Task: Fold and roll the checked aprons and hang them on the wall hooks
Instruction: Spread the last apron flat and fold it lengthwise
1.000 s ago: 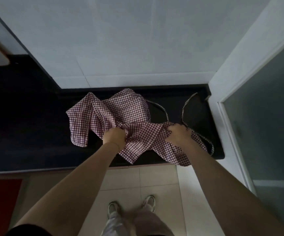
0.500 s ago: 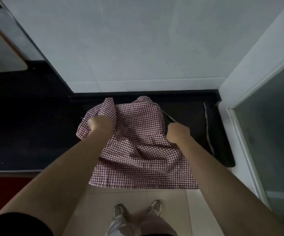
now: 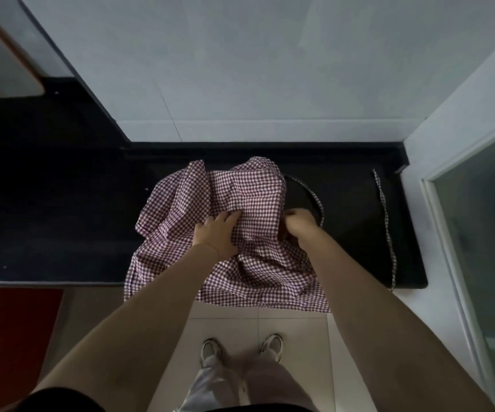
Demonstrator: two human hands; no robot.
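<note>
On the black counter [image 3: 62, 233], toward its right end, the checked apron [image 3: 249, 197] lies rumpled with its hem hanging over the front edge, the left hand [image 3: 218, 233] pressing flat, fingers extended, on its middle, the right hand [image 3: 298, 223] gripping its right edge beside a loose strap [image 3: 384, 209].

One checked apron [image 3: 249, 200] under the two hands — left hand [image 3: 217, 233], right hand [image 3: 299, 223]; two apron ties [image 3: 384, 209] beyond the right hand; two shoes [image 3: 210, 350] below.
</note>
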